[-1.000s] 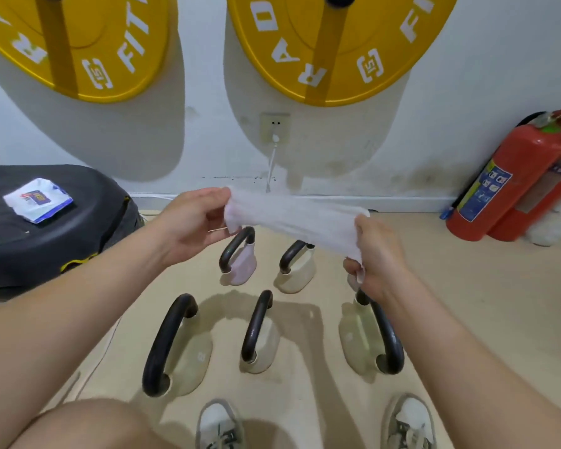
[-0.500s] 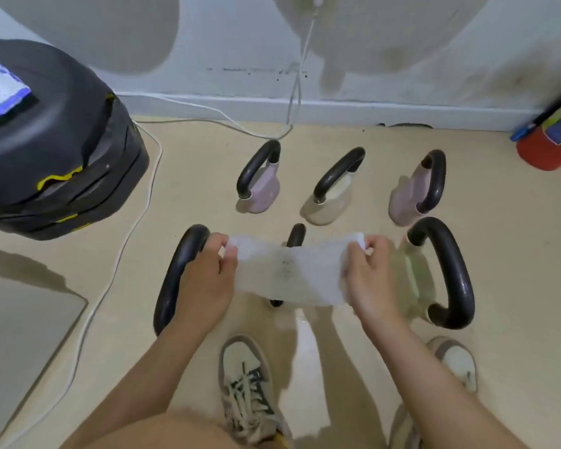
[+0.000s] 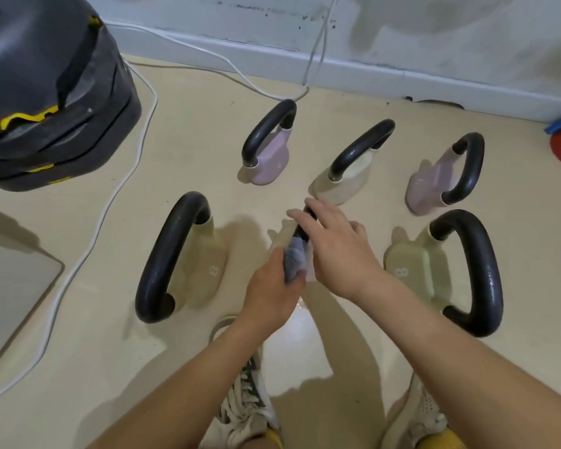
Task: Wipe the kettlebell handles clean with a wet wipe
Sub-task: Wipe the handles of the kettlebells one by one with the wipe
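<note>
While the left hand (image 3: 271,288) clamps the wet wipe (image 3: 296,259) round one handle (image 3: 302,230) and the right hand (image 3: 339,244) rests fingers apart, five kettlebells (image 3: 204,270) seemingly await wiping.

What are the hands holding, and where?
The left hand grips the wipe wrapped round the middle kettlebell's handle. The right hand rests on that handle farther up, fingers straight.

the number 8 is printed on the front right kettlebell (image 3: 434,273) and, less sharply, on the front left kettlebell (image 3: 191,265).
</note>
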{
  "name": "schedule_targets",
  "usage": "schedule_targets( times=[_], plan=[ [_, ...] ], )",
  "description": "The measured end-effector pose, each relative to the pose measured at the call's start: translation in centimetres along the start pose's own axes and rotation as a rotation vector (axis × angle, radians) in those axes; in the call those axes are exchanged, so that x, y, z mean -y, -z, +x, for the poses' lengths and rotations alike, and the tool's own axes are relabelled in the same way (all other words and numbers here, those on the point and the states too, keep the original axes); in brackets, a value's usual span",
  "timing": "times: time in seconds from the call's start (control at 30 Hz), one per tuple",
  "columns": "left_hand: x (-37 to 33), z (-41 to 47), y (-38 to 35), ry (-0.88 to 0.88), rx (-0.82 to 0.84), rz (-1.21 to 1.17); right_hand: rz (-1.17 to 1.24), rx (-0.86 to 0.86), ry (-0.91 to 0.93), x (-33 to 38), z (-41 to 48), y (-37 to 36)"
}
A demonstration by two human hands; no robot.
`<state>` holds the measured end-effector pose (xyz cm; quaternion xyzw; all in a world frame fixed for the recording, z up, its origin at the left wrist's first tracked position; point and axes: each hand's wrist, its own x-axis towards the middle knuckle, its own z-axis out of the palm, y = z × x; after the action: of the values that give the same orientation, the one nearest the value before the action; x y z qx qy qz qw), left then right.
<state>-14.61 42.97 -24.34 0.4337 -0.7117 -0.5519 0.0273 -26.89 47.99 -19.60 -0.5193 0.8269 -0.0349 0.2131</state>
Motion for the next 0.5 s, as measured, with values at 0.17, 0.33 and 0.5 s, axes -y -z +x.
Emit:
schedule_targets(
  times=[0.17, 0.33, 0.5],
  plan=[
    [0.7, 1.5, 0.3, 0.021, 0.071, -0.146, -0.186, -0.055, 0.249, -2.0, 4.0, 0.9],
    [-1.4, 3.7, 2.1, 0.149, 0.375, -0.159, -0.083, -0.078, 0.304, -3.1, 5.6, 1.1],
    [-2.4, 5.6, 3.2, 0.085, 0.513, 0.191, -0.099, -0.077, 0.177, -4.6, 3.3, 1.0]
  ],
)
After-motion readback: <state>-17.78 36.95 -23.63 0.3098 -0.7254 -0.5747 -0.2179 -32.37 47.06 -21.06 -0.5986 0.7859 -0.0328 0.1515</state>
